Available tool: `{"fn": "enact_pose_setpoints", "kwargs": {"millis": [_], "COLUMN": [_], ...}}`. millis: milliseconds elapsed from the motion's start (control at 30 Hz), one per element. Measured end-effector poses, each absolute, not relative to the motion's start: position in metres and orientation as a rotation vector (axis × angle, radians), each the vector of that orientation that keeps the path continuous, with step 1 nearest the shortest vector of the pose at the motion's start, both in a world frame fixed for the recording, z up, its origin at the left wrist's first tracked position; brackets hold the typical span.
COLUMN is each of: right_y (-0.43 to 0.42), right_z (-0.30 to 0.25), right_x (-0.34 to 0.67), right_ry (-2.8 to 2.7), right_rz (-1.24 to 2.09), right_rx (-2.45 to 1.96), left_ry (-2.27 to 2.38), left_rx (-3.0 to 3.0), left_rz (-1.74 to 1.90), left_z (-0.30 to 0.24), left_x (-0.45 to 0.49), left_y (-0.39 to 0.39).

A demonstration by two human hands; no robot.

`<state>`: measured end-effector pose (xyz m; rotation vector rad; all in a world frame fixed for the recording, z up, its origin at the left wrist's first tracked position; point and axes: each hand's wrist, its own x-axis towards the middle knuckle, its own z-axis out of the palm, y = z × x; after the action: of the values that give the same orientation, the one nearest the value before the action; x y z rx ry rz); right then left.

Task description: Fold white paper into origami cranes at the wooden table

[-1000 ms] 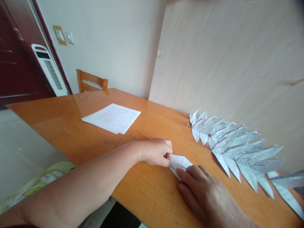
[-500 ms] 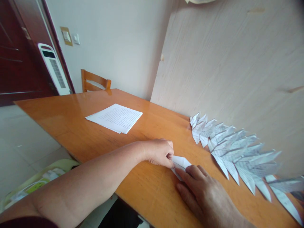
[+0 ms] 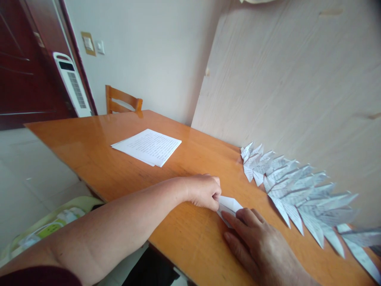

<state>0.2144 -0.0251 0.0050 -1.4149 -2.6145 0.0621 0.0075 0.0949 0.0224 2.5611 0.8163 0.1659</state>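
Observation:
A small piece of folded white paper lies on the wooden table between my hands. My left hand is closed, fingers curled, with the paper's left end at its thumb and fingertips. From the near right, my right hand grips the other end, its index finger laid along the paper and the thumb lower down by the tabletop. Both hands hide parts of the paper. To the right stand several folded paper pieces with writing on them, nested in a long row.
A stack of handwritten sheets lies farther back on the orange-brown table. Behind the row leans a wooden board. A chair stands at the far edge. At lower left is a pale green bin with things in it.
The whole view has shifted slightly, so everything sits a little farther right. Both hands stay on the folded paper with hardly any visible movement.

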Motion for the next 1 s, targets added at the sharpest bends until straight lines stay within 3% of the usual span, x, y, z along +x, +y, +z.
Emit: {"fn": "enact_pose_setpoints", "kwargs": {"millis": [1000], "right_y": [-0.0221], "right_z": [0.0077], "right_x": [0.2103], "right_ry": [-2.622], "right_rz": [0.077], "right_rx": [-1.422], "left_ry": [0.831], "left_rx": [2.524], "left_rz": [0.160], "left_z": [0.0217], "left_x": [0.0098], "left_y": [0.0972]}}
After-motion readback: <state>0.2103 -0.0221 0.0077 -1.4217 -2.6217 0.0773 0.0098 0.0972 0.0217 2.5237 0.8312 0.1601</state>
